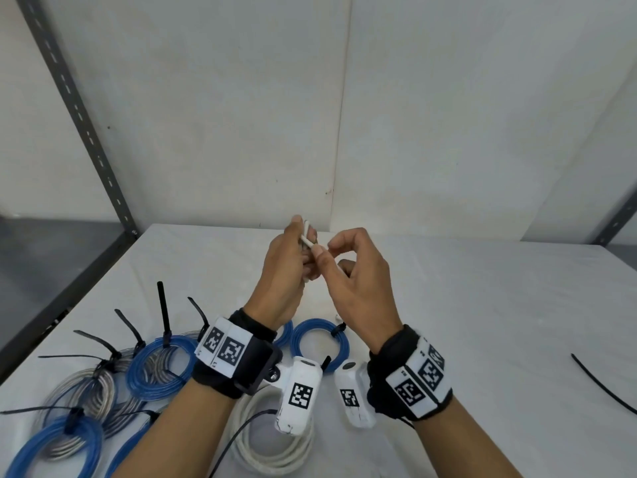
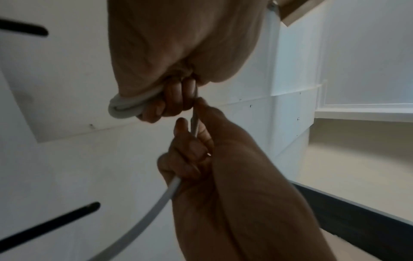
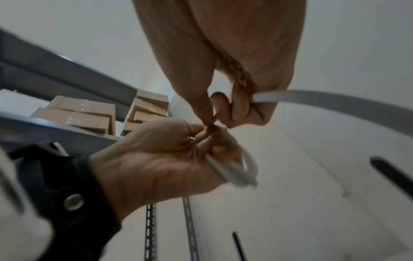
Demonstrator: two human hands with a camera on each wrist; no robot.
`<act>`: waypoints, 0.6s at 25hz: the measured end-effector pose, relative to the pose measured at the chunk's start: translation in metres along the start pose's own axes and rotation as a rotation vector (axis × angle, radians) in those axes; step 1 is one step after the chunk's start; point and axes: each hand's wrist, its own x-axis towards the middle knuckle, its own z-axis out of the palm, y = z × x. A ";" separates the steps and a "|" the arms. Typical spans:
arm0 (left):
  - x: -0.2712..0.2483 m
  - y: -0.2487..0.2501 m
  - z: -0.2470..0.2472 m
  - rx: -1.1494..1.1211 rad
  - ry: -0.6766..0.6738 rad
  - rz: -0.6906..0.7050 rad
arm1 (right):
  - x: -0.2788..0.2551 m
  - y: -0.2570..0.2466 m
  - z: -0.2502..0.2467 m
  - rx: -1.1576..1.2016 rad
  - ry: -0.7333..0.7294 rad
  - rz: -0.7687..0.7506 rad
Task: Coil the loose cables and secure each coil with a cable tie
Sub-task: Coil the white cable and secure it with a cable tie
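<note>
Both hands are raised above the white table [image 1: 482, 305] with a thin white cable [image 1: 307, 240] between them. My left hand [image 1: 303, 238] grips a few small loops of the cable [image 2: 125, 107] in its curled fingers. My right hand [image 1: 322, 250] pinches the same cable [image 2: 194, 123] between thumb and forefinger right beside the left fingers. The cable's loose length [image 3: 335, 100] passes through the right palm and trails away. The left hand's loops [image 3: 242, 169] also show in the right wrist view.
Several tied coils lie at the table's near left: blue coils [image 1: 162, 363], silver coils [image 1: 82, 391] and a white coil [image 1: 272, 453] under my wrists. One loose black cable tie [image 1: 603, 384] lies far right. A metal shelf post [image 1: 79, 108] stands at left.
</note>
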 end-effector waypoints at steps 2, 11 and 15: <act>0.001 0.001 -0.004 0.122 -0.030 0.027 | 0.003 -0.002 -0.006 0.001 -0.071 -0.004; -0.001 -0.002 -0.005 0.586 -0.127 0.084 | 0.015 0.004 -0.023 0.220 0.167 0.100; 0.000 0.003 -0.004 0.341 -0.078 -0.001 | 0.008 -0.003 -0.015 0.217 0.056 0.058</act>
